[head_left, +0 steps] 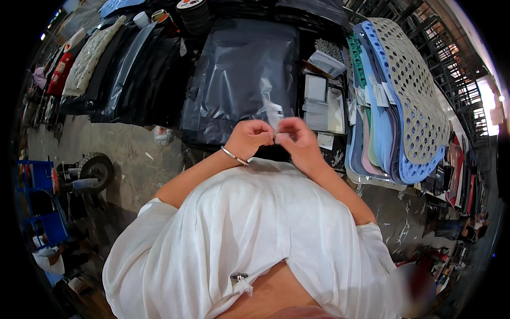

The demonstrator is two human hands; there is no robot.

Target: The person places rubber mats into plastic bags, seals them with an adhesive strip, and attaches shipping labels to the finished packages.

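Note:
In front of my chest both hands meet over the near edge of a stack of dark plastic bags. My left hand, with a bracelet on its wrist, is closed in a pinch. Its fingertips nearly touch those of my right hand, which is also pinched and slightly blurred. Between them a small whitish, partly clear label sticks up over the bags. Its lower end is hidden by my fingers. To the right of my right hand lies a box of white labels with several compartments.
A stack of perforated bath mats in grey, blue and green stands at the right. More dark bags lie at the left. A black roll and a white cup stand behind. A wheeled blue cart is on the left floor.

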